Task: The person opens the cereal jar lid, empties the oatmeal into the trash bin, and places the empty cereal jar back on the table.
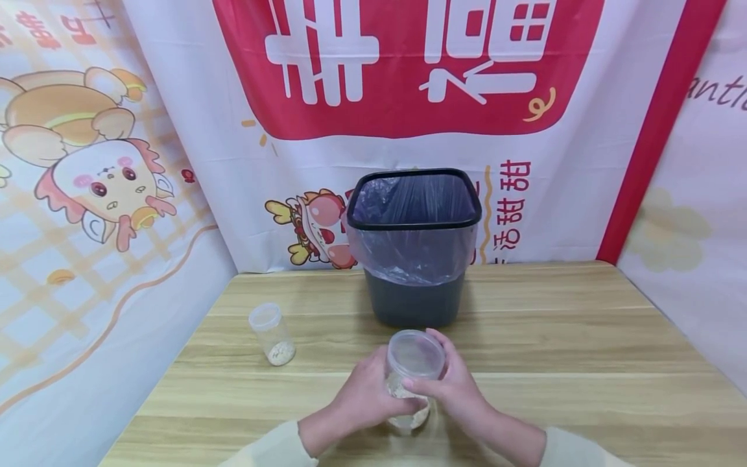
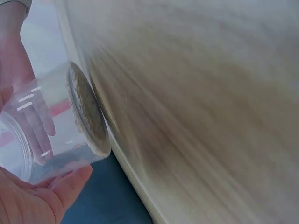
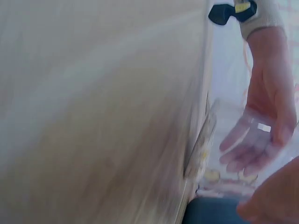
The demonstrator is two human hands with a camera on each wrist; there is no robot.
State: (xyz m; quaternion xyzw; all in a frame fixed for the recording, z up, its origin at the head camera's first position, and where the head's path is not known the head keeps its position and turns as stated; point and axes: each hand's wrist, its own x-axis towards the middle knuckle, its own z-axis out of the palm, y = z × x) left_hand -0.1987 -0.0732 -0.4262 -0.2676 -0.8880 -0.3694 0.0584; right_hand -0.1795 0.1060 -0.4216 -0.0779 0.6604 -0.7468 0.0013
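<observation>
A clear plastic jar (image 1: pixel 395 383) with a translucent lid (image 1: pixel 416 353) stands between my hands, slightly tilted in the head view. Pale flaky bits (image 2: pixel 84 107) cover its bottom, close over the table. My left hand (image 1: pixel 369 394) grips the jar's left side, its thumb across the front. On the right, my right hand (image 1: pixel 461 392) holds the jar near the top, with the thumb at the lid's rim and fingers behind it. The right wrist view shows the left hand (image 3: pixel 271 98) beside the jar, and part of the right hand (image 3: pixel 275 193) below.
A second clear jar (image 1: pixel 270 327) with pale bits at its bottom stands left on the wooden table (image 1: pixel 554 337). Behind my hands is a dark bin (image 1: pixel 417 301) lined with a clear bag (image 1: pixel 408 256). Printed cloth (image 1: pixel 292 149) hangs at the back and sides.
</observation>
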